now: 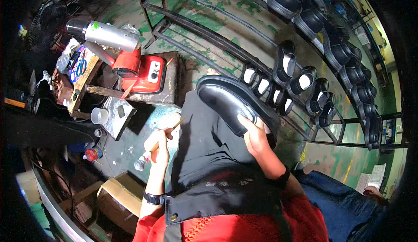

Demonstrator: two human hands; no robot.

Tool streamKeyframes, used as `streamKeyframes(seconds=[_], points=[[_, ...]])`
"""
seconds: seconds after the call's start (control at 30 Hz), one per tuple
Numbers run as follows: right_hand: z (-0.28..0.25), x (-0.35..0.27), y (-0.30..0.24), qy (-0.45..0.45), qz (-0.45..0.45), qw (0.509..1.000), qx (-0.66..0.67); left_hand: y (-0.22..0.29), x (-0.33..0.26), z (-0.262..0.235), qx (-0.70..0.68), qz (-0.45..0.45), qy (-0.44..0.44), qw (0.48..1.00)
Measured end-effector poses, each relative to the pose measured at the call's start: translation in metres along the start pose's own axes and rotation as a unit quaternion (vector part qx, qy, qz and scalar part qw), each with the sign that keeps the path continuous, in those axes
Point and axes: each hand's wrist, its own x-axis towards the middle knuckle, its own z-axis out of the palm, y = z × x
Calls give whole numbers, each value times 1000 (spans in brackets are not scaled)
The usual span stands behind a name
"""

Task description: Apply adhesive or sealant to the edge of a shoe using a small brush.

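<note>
My right hand point(254, 136) grips a black leather shoe point(226, 100) by its opening, thumb inside the edge and fingers behind. The shoe lies tilted over my lap, its rounded toe pointing away to the upper left. My left hand point(158, 145) is closed on a thin, light-brown stick-like tool point(179, 122), whose narrow end points up toward the shoe without touching it. Its exact kind is not clear. A dark apron point(196, 137) covers my lap beneath the shoe.
At the left, a red-based machine with a silver barrel point(112, 36) stands on a worn bench point(172, 81) beside a white cup point(99, 116). Metal racks with several black shoes point(285, 63) fill the right. A red-labelled bottle point(92, 154) is on the floor. Another person's hand point(375, 195) shows at lower right.
</note>
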Motion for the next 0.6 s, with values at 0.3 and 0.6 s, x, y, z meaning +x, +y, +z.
streamKeyframes(seconds=[0.3, 0.6], points=[[1, 1, -3, -5, -9, 1000, 10, 25, 37, 43, -106, 50, -23, 993], [35, 67, -31, -244, 58, 921, -297, -25, 82, 34, -99, -128, -223, 961]])
